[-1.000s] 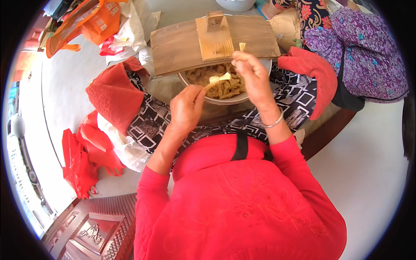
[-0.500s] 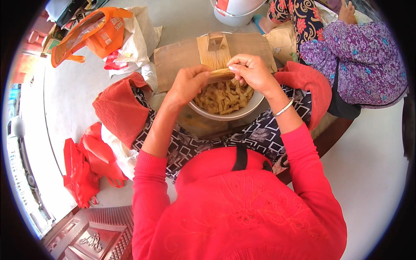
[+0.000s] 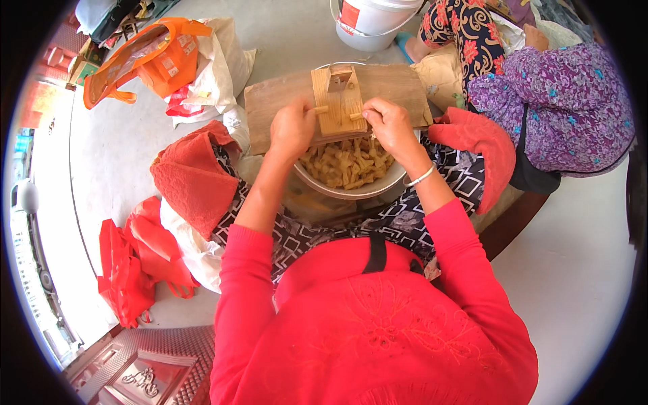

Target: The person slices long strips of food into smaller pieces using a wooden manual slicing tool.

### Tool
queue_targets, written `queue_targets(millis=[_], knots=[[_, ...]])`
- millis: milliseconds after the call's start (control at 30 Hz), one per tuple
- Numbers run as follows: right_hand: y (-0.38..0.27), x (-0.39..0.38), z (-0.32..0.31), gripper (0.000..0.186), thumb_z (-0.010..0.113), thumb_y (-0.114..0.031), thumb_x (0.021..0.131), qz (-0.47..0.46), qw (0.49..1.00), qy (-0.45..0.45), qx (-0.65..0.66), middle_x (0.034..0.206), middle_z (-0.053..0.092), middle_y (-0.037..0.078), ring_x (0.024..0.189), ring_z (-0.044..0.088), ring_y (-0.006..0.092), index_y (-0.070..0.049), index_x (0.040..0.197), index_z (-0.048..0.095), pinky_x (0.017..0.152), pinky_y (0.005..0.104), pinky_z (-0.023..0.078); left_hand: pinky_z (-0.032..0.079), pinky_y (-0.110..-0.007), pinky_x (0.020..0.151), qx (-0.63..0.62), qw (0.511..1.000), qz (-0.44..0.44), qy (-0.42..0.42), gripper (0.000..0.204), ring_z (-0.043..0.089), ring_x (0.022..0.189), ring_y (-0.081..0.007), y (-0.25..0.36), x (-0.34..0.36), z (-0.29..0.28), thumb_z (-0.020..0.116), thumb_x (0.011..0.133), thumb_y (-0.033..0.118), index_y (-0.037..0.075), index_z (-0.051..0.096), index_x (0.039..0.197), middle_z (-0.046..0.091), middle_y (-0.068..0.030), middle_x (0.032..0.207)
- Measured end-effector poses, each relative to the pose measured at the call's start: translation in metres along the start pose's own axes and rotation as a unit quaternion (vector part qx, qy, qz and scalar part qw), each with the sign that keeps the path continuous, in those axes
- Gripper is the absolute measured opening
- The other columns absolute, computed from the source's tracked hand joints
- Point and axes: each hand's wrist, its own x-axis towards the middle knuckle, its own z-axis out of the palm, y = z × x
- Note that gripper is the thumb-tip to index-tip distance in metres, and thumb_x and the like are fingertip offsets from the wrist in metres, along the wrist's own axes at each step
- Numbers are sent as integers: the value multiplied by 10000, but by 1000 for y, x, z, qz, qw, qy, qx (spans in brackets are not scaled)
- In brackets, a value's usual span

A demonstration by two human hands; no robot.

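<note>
A wide wooden board (image 3: 277, 94) lies across a pale basin (image 3: 351, 194), with a lighter wooden block (image 3: 326, 101) fixed in its middle. The block carries a small upright wooden piece with what may be a blade. My left hand (image 3: 293, 128) is closed around a short tan stick (image 3: 320, 110), whose end pokes out over the block. Between the thumb and fingers of my right hand (image 3: 393, 128) is another tan stick (image 3: 357, 116), its tip also over the block. Cut tan pieces (image 3: 347, 162) fill the basin below. What the sticks are made of cannot be told.
A white bucket (image 3: 371, 30) stands beyond the board. At the left are an orange bag (image 3: 162, 57), a white sack (image 3: 229, 50) and red bags (image 3: 128, 256). Another person in a purple floral top (image 3: 560, 101) sits close at the right. Red cloths (image 3: 192, 175) cover my knees.
A longer strip was held across the near end of the block by both hands. Now each hand has a short stick, and the hands are farther apart above the block.
</note>
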Motion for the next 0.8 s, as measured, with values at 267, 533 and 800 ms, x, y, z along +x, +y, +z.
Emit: queue_targets(millis=[267,533,800], knots=[[-54,-36,7,169,644,-213,848,-187,974,100,-76,804,616,118,766,577,338,-58,914,630,681,437,449,434,-239,539,-342,928,-105,-99,93,545,588,-99,32,-71,5,577,892,86,4,590,851,590,-24,675],[-45,-48,-5,233,653,-183,871,-87,993,49,-66,592,543,154,541,558,351,-42,707,564,493,421,432,447,-327,532,-118,976,33,-182,219,588,564,-214,40,-97,-14,531,943,161,11,624,814,583,-93,612],[-144,-73,-63,172,636,-198,890,-100,966,-177,158,703,635,181,645,654,276,-27,877,653,597,346,502,465,-368,520,-73,954,291,-31,111,621,582,-318,191,-98,-120,602,893,105,3,630,859,605,-156,676]])
